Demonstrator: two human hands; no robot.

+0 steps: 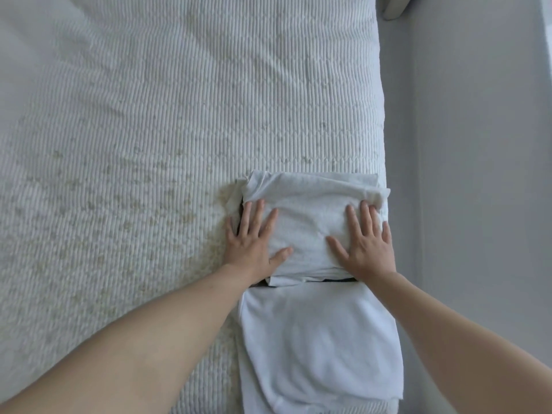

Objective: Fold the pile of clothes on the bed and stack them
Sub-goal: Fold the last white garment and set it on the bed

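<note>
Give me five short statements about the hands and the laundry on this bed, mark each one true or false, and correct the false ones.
1. Both hands lie flat on the folded white cloth bundle. True: the left hand and the right hand press on it with straight fingers.
2. The right hand is pinching a corner of the cloth and lifting it. False: it rests flat on top.
3. A flat white garment lies nearer the person than the bundle. True.
4. The bundle sits in the middle of the white ribbed bedspread. False: it sits near the bed's right edge.
5. Something dark shows under the bundle's edges. True, though what it is cannot be told.
</note>
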